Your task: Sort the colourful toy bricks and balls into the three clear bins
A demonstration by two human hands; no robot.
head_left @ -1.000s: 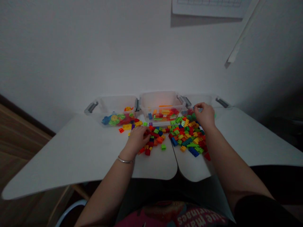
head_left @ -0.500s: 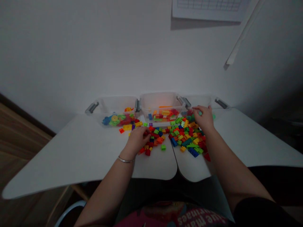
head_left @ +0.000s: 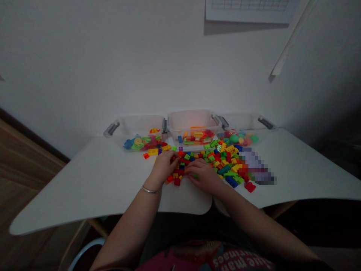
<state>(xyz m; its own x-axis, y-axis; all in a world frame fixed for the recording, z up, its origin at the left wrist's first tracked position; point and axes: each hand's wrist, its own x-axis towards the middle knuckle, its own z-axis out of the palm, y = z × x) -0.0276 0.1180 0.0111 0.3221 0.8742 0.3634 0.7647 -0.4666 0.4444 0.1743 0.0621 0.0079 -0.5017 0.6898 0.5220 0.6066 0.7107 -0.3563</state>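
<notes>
My left hand (head_left: pixel 164 165), a silver bangle at its wrist, rests at the left side of a heap of toy building bricks (head_left: pixel 225 162). Its fingers are bent with a gap to the thumb, and I make out no brick held between them. Opposite it, my right hand (head_left: pixel 204 176) reaches in over the middle of the bricks, fingers stretched and apart, the tips close to some dark red bricks (head_left: pixel 177 172). Both hands hide part of the heap. A loose red brick (head_left: pixel 250 187) lies at its right front.
Behind the heap stand three clear boxes: the left one (head_left: pixel 141 122) holds colourful pieces, the middle one (head_left: pixel 188 116) bricks, the right one (head_left: pixel 239 119) round green and red pieces. A pixelated patch covers part of the white table (head_left: pixel 84 180). A wall (head_left: pixel 126 56) rises behind.
My right hand has moved from above the right box leftward and toward me, down to the bricks beside my left hand. The small green piece at its fingers no longer shows there. My left hand stays put.
</notes>
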